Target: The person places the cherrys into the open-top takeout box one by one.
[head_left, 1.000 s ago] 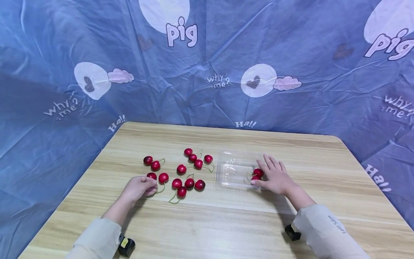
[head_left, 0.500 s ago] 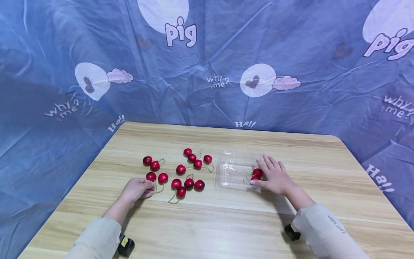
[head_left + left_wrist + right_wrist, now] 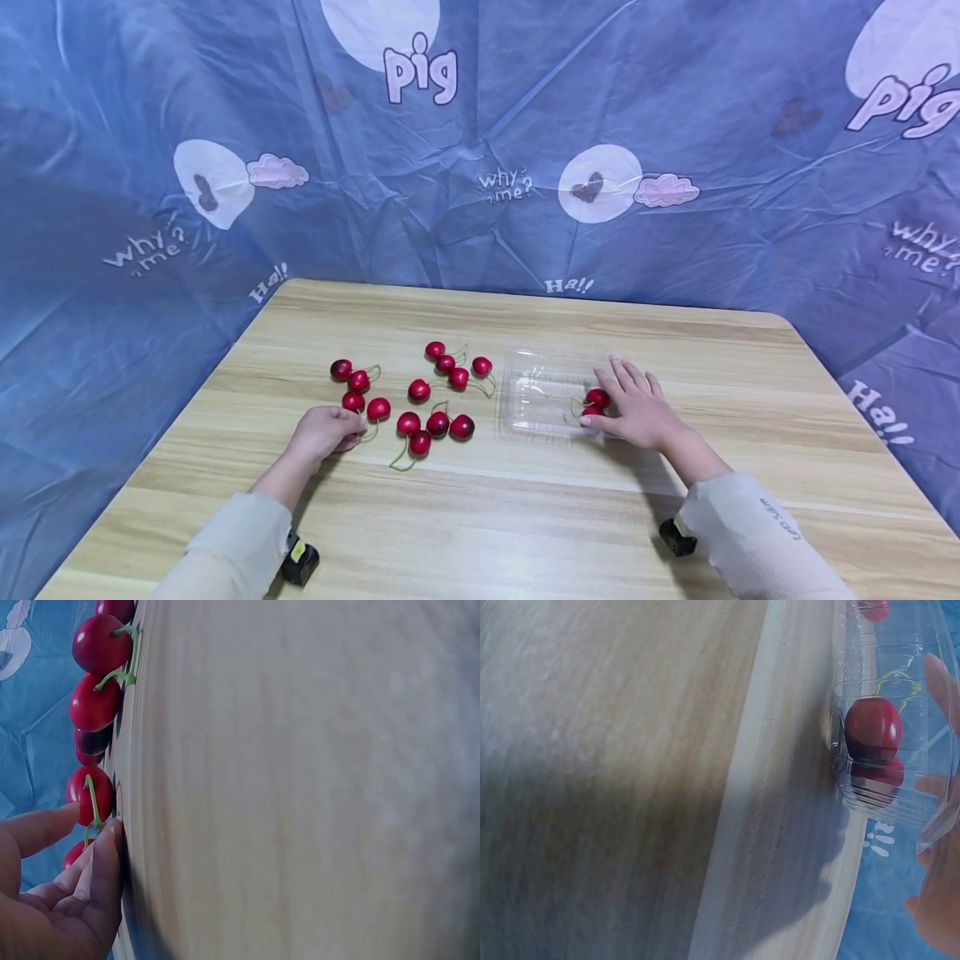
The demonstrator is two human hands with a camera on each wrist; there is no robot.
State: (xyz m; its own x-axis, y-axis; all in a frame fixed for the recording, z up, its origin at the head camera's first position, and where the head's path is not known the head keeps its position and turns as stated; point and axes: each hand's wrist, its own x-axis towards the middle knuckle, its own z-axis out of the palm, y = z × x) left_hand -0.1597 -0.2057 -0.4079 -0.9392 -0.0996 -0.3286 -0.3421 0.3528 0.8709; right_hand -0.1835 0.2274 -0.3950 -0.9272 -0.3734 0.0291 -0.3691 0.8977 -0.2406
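Observation:
My left hand (image 3: pixel 327 432) is low over the table beside a pair of red cherries (image 3: pixel 378 409) joined at the stems. In the left wrist view its thumb and fingers (image 3: pixel 45 827) lie either side of the green stem (image 3: pixel 94 806), a gap showing between the tips. Over the right end of a clear plastic box (image 3: pixel 528 390) rests my right hand (image 3: pixel 637 410), fingers spread and fairly straight. Two cherries (image 3: pixel 874 729) lie in the box near that hand. Seen from the right wrist, parts of the hand show at and through the plastic.
More stemmed cherries (image 3: pixel 438 424) are scattered between my left hand and the box, others behind them (image 3: pixel 446 363). Two cherries (image 3: pixel 358 381) lie just beyond the left fingers. A patterned blue cloth (image 3: pixel 450 233) hangs behind the wooden table (image 3: pixel 510 517).
My left hand has shifted slightly to the right, and the cherry nearest it has moved a little away from me toward the pair behind. The right hand and the box have stayed put.

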